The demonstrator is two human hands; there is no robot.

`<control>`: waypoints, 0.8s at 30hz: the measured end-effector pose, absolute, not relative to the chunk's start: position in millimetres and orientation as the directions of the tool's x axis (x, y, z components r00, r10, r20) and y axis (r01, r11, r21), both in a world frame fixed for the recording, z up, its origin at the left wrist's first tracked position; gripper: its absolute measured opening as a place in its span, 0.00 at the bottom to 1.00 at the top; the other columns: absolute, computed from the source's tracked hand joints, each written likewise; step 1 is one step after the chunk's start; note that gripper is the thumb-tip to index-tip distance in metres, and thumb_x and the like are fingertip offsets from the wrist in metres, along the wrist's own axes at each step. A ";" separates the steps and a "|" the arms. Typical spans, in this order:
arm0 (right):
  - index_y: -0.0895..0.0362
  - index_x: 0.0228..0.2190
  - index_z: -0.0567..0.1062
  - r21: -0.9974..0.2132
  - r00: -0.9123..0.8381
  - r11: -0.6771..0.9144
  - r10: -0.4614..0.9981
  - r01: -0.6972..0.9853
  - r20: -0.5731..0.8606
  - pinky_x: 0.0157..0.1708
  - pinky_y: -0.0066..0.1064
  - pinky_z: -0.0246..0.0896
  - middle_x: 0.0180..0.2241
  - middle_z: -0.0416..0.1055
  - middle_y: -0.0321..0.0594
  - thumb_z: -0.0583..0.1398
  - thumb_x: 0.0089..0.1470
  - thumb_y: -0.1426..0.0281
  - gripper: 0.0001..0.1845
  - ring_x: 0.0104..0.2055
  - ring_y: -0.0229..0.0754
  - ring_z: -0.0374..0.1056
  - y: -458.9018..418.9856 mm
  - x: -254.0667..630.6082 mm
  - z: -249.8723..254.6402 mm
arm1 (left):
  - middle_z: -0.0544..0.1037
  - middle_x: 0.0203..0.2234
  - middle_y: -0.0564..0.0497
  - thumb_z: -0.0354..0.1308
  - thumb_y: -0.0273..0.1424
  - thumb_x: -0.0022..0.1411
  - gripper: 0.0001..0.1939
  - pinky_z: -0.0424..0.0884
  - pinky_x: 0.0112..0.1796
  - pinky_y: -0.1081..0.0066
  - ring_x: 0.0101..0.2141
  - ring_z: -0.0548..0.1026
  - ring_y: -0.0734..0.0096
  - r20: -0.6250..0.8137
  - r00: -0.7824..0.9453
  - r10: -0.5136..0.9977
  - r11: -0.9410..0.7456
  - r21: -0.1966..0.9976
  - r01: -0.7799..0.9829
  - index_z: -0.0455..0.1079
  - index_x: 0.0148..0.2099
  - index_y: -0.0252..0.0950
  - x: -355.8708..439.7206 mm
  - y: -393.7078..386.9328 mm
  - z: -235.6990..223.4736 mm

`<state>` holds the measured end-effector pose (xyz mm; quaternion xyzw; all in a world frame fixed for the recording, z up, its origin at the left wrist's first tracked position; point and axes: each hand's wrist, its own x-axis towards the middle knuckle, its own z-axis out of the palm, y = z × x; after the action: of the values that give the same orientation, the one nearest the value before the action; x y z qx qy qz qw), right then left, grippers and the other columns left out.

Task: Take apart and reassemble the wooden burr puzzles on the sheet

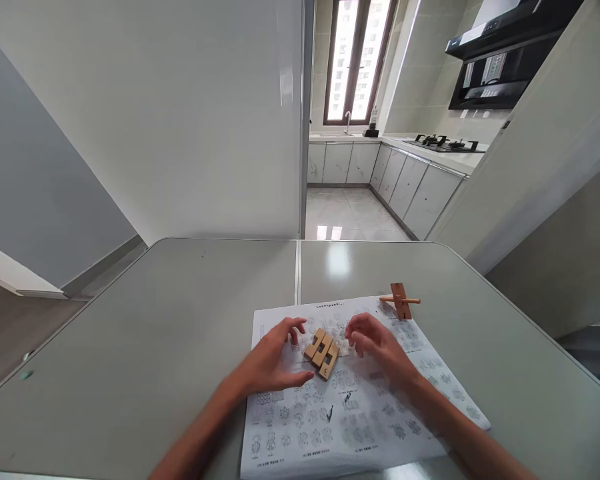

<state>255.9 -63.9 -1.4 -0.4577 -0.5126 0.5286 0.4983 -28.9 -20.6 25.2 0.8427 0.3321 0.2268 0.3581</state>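
Several notched wooden puzzle blocks (323,353) lie side by side on a printed sheet (300,450) covered with small line diagrams. Just left of the blocks is my left hand (280,363), its thumb and fingers spread apart around that side without visibly gripping them. On the other side, my right hand (373,340) hovers close by with its fingers curved and apart, holding nothing that I can see. Between the two hands the blocks are in plain view.
At the sheet's upper right edge lies a flat reddish-brown wooden piece (401,301) with a thin wooden rod (413,301) across it. Everything rests on a grey table (130,373) with a seam down its middle. Beyond are a white wall and a kitchen with a gas stove (447,143).
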 end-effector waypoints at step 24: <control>0.47 0.60 0.65 -0.768 -0.297 0.400 0.912 0.499 0.282 0.57 0.53 0.64 0.54 0.70 0.45 0.68 0.47 0.73 0.40 0.57 0.57 0.65 -73.5 234.3 -2.1 | 0.78 0.49 0.48 0.77 0.38 0.49 0.41 0.71 0.50 0.58 0.45 0.74 0.58 0.019 0.767 0.641 -0.509 0.759 0.406 0.70 0.64 0.49 -0.7 10.4 34.8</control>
<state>234.3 -73.5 -2.1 -0.4684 -0.7535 0.2839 0.3638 -0.7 10.4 34.8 0.8554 0.3060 0.1508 0.3898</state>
